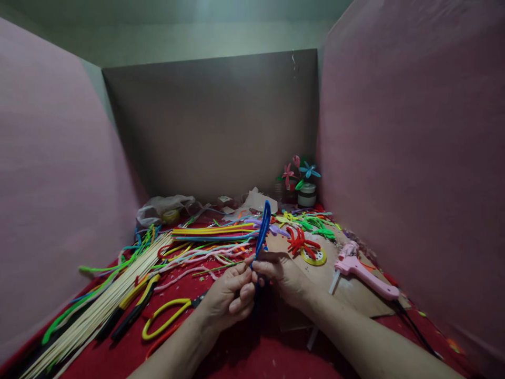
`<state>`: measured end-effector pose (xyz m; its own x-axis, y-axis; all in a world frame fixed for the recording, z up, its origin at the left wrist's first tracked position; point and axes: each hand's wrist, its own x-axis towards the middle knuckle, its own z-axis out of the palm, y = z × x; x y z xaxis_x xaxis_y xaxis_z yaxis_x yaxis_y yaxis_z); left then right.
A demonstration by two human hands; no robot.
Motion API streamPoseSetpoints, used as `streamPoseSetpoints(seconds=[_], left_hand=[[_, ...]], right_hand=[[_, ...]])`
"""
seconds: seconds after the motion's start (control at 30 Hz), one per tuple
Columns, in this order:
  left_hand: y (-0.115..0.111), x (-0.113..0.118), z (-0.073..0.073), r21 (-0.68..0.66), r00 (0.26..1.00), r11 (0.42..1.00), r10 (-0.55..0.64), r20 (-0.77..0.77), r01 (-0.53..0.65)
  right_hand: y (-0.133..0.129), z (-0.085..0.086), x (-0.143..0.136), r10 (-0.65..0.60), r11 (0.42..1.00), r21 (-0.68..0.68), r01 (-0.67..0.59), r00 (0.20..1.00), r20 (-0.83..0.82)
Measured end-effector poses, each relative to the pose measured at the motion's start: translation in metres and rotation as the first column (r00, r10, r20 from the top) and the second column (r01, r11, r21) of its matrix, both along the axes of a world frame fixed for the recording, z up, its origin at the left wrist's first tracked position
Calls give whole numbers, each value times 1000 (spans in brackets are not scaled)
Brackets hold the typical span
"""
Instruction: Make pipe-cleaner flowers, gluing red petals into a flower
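Observation:
A blue pipe cleaner point(263, 229), bent into a long narrow loop, stands upright between my hands. My left hand point(232, 295) is closed, its thumb and fingers pinching the loop's lower end. From the right, my right hand point(282, 273) pinches the same end with thumb and forefinger. The two hands' fingertips meet there, and part of the blue pipe cleaner is hidden behind them. Beside my left hand lie scissors with yellow and red-orange handles point(168, 318). A red pipe-cleaner flower point(302, 242) rests beyond my right hand, next to a yellow roll point(314, 257).
A pink glue gun point(366, 271) lies on cardboard point(355, 300) at right, its cord trailing off. At left are thin wooden sticks point(118, 295), yellow-black pliers point(136, 305) and loose pipe cleaners point(213, 234). Potted craft flowers point(306, 195) stand at the back. Pink walls point(414, 158) flank the red cloth.

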<state>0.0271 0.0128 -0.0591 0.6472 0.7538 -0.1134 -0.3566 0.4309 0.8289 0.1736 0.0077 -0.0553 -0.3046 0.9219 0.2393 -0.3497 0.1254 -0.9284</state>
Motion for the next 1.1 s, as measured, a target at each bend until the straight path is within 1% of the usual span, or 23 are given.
streamPoseSetpoints(seconds=[0.1, 0.13, 0.17, 0.2, 0.23, 0.3, 0.33, 0.37, 0.4, 0.43, 0.47, 0.5, 0.57, 0.63, 0.7, 0.77, 0.87, 0.93, 1.03, 1.1], left_hand=[[-4, 2, 2, 51, 998, 998, 27, -61, -24], [-5, 3, 3, 101, 991, 993, 67, -116, -55], [-7, 5, 4, 174, 973, 980, 133, -188, -100], [-8, 5, 3, 269, 937, 951, 228, -264, -155], [-10, 6, 3, 379, 884, 903, 337, -325, -204], [-11, 7, 0, 585, 756, 770, 535, -377, -253], [-11, 6, -2, 658, 706, 710, 599, -377, -251], [-11, 6, -3, 706, 675, 667, 635, -374, -236], [-11, 6, -3, 728, 663, 650, 645, -379, -217], [-10, 5, -2, 722, 668, 662, 632, -394, -201], [-10, 5, 0, 688, 688, 701, 594, -417, -187], [-9, 4, 3, 637, 720, 751, 538, -439, -173], [-6, 3, 10, 517, 792, 845, 406, -457, -135], [-4, 2, 16, 437, 842, 894, 306, -445, -94], [-1, 0, 20, 394, 876, 917, 241, -418, -64], [3, -1, 20, 348, 910, 936, 180, -375, -41], [8, -1, 14, 250, 961, 968, 88, -264, -20], [10, -1, 9, 164, 986, 986, 18, -167, 9], [13, -4, 4, 52, 998, 997, -62, -18, 63], [12, -8, 1, 17, 993, 995, -96, 68, 95]], right_hand=[[0, -1, -3, -10, 998, -59, 5, 997, -83], [0, -1, -4, -39, 995, -94, 29, 993, -111], [0, -2, -5, -86, 990, -125, 71, 989, -121], [0, -2, -7, -137, 982, -143, 121, 985, -108], [-1, -2, -8, -186, 975, -143, 173, 979, -83], [-2, -2, -9, -264, 960, -109, 259, 964, -39], [-3, -2, -10, -282, 956, -86, 279, 959, -28], [-4, -1, -9, -292, 955, -67, 290, 956, -24], [-5, 0, -9, -302, 952, -47, 301, 953, -21], [-7, 1, -8, -310, 951, -25, 309, 951, -9], [-8, 3, -7, -304, 953, 0, 304, 952, 13], [-9, 4, -6, -296, 955, 21, 295, 955, 36], [-10, 7, -4, -275, 961, 45, 272, 959, 75], [-10, 8, -3, -262, 964, 65, 257, 959, 104], [-8, 7, -2, -251, 967, 76, 243, 960, 125], [-6, 4, -1, -228, 973, 67, 221, 965, 132], [-2, 0, 0, -198, 980, 53, 193, 972, 129], [0, -2, 0, -158, 987, 26, 156, 983, 94], [1, 0, -1, -129, 991, -12, 130, 991, 29], [2, 4, -2, -110, 994, -6, 111, 993, 48]])
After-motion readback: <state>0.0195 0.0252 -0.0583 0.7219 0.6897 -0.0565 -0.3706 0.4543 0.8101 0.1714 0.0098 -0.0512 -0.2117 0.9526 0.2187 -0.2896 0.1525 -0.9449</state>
